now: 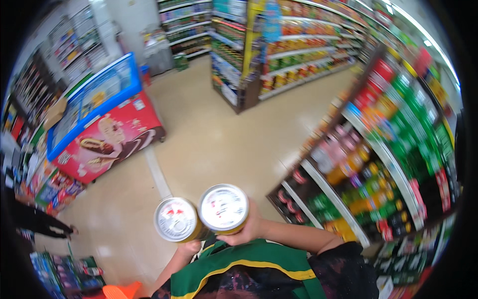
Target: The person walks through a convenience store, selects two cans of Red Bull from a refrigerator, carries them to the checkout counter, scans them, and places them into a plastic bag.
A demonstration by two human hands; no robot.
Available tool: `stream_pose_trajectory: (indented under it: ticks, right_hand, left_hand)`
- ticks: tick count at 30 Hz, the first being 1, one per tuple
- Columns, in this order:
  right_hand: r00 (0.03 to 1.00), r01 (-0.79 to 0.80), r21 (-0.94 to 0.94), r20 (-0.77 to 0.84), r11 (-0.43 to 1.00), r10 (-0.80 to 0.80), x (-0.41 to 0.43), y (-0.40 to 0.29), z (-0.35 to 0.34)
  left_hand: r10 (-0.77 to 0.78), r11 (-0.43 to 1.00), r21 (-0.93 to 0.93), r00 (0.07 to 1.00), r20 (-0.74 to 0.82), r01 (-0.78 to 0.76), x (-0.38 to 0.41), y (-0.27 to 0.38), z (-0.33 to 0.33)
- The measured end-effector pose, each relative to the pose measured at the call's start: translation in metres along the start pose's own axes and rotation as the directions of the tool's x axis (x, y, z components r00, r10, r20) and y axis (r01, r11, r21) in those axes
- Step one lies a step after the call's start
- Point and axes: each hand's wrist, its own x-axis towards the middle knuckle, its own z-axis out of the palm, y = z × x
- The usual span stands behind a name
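Observation:
Two large cans with silver lids are held upright side by side in front of my green apron [254, 254]. My left hand [189, 246] grips the left can [175, 219] low on its side, and most of its fingers are hidden beneath it. Around the right can [223, 207] my right hand [248, 226] is wrapped, with fingers at its near side. Both lids bear printing and red marks; a yellowish side wall shows below each rim. The cans touch or nearly touch.
A red and blue ice cream chest freezer [108, 130] stands at the left. Drink shelves [358, 179] rise close on my right. Ahead is a snack shelf unit [298, 48] on the tiled floor [224, 138]. A person's dark-clothed leg [44, 220] shows at far left, above stacked drink packs [63, 273].

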Motion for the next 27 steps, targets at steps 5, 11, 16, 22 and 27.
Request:
stream_pose_trajectory:
  ticks: [5, 11, 16, 22, 27]
  right_hand:
    - [0.999, -0.048, -0.049, 0.001, 0.998, 0.049, 0.141, 0.07, -0.014]
    - [0.98, -0.197, -0.021, -0.035, 0.98, 0.196, 0.295, 0.144, -0.059]
    - [0.987, -0.111, 0.027, -0.113, 0.993, 0.114, 0.428, 0.22, -0.103]
    - [0.994, -0.072, -0.031, 0.082, 0.997, 0.074, 0.606, 0.301, -0.15]
    - [0.972, -0.102, 0.017, 0.214, 0.995, 0.096, 0.752, 0.369, -0.165]
  left_hand:
    - [-0.065, 0.976, -0.213, 0.988, -0.137, 0.034, 0.155, -0.004, -0.052]
    - [0.039, 0.991, -0.125, 0.997, -0.059, -0.047, 0.343, -0.05, -0.103]
    - [0.008, 0.971, -0.236, 0.994, -0.112, -0.035, 0.487, -0.093, -0.132]
    - [-0.003, 0.993, -0.116, 0.979, -0.204, -0.021, 0.645, -0.154, -0.188]
    - [-0.067, 0.984, -0.177, 0.954, -0.291, 0.015, 0.761, -0.194, -0.247]
